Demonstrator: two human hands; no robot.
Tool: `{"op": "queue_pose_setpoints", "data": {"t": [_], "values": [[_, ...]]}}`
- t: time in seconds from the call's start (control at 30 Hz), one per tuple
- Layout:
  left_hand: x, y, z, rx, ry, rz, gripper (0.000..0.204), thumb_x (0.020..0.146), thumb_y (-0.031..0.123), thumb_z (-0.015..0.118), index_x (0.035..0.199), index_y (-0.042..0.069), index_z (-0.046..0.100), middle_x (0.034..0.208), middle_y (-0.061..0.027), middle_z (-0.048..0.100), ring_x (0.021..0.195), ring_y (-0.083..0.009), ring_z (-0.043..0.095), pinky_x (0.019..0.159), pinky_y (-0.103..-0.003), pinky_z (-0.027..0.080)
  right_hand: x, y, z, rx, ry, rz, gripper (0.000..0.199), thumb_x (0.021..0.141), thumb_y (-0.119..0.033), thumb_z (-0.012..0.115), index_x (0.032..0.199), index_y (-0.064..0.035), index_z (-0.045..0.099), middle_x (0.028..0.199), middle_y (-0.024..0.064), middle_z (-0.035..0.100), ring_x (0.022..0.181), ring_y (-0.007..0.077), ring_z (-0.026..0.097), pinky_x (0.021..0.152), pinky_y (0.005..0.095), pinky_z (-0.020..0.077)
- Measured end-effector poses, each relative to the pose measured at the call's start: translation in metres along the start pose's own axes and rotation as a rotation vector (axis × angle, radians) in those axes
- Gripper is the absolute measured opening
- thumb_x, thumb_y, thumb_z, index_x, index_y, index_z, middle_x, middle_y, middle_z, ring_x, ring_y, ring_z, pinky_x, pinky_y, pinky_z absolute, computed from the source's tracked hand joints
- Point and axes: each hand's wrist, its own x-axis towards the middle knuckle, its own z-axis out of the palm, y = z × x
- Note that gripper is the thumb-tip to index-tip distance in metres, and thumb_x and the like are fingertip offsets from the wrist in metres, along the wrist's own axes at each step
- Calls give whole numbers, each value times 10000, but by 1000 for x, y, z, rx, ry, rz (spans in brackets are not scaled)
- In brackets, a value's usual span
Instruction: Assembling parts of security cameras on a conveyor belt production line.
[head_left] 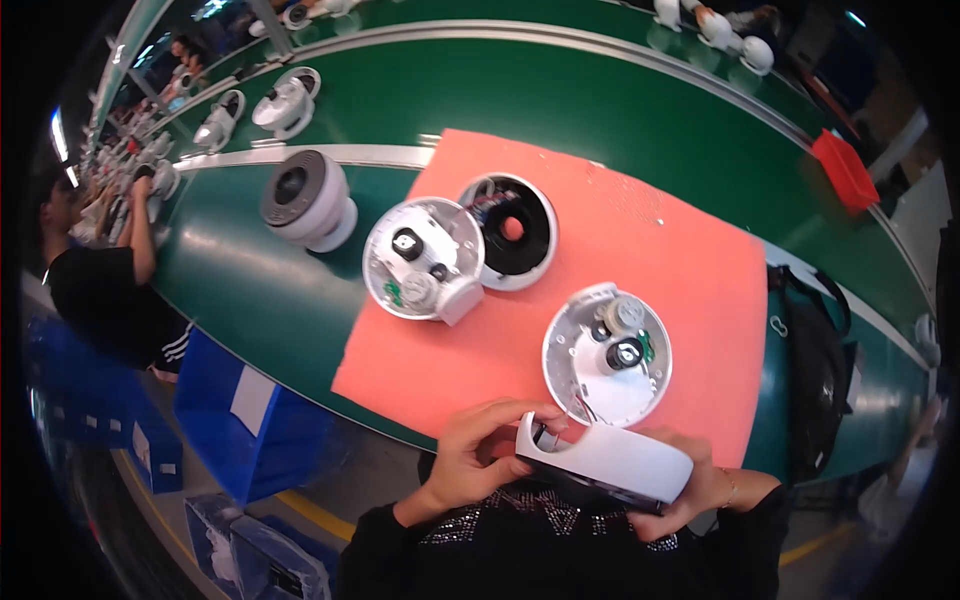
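Close to my body, above the near edge of the orange mat [700, 300], I hold a white round housing [620, 458] with a dark inside, tipped on its side. My left hand [475, 460] grips its left end at a notch, thumb and fingers curled round the rim. The right hand [700, 488] clasps the other end, its fingers partly hidden. Just beyond lies an open white round shell [600, 388] with a motor, gear parts and thin wires that reach toward the housing. A similar shell [385, 255] leans against a black-lined white bowl [540, 220] containing wires.
A white fan-like unit with a grey front [310, 200] stands left of the mat on the green bench. Farther units [285, 103] line the belt. A black bag [815, 370] lies at right, a red bin [845, 170] beyond. Blue crates [235, 420] and a co-worker [100, 290] are at left.
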Motion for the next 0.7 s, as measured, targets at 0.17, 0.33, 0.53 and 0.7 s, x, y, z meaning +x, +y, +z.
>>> {"op": "queue_pose_setpoints", "data": {"t": [0.17, 0.33, 0.53, 0.7], "values": [[12, 25, 5, 498, -74, 165, 506, 714, 357, 693, 947, -79, 591, 845, -172, 635, 773, -259, 634, 633, -308, 510, -20, -13, 7, -241, 222, 50, 684, 644, -51, 754, 1187, 55, 351, 1082, 241, 534, 903, 292, 608, 768, 366, 502], [15, 25, 5, 556, -159, 240, 440, 636, 138, 741, 1009, -42, 595, 908, -132, 627, 771, -237, 628, 647, -296, 504, -15, -21, 3, -301, 110, 197, 705, 673, -22, 731, 1192, -39, 254, 1078, 247, 482, 954, 313, 579, 792, 410, 505], [12, 23, 7, 597, -146, 287, 456, 613, 162, 758, 987, -47, 601, 900, -128, 628, 779, -246, 629, 649, -299, 511, -17, -16, 3, -352, 105, 160, 645, 703, -148, 732, 1172, -41, 302, 1042, 245, 511, 927, 321, 584, 766, 401, 510], [12, 21, 8, 619, -141, 332, 477, 593, 187, 775, 981, -37, 609, 892, -123, 607, 755, -231, 619, 633, -293, 514, -15, -14, 1, -383, 106, 97, 599, 745, -184, 693, 1171, -48, 293, 1023, 250, 528, 908, 329, 591, 751, 408, 512]]}}
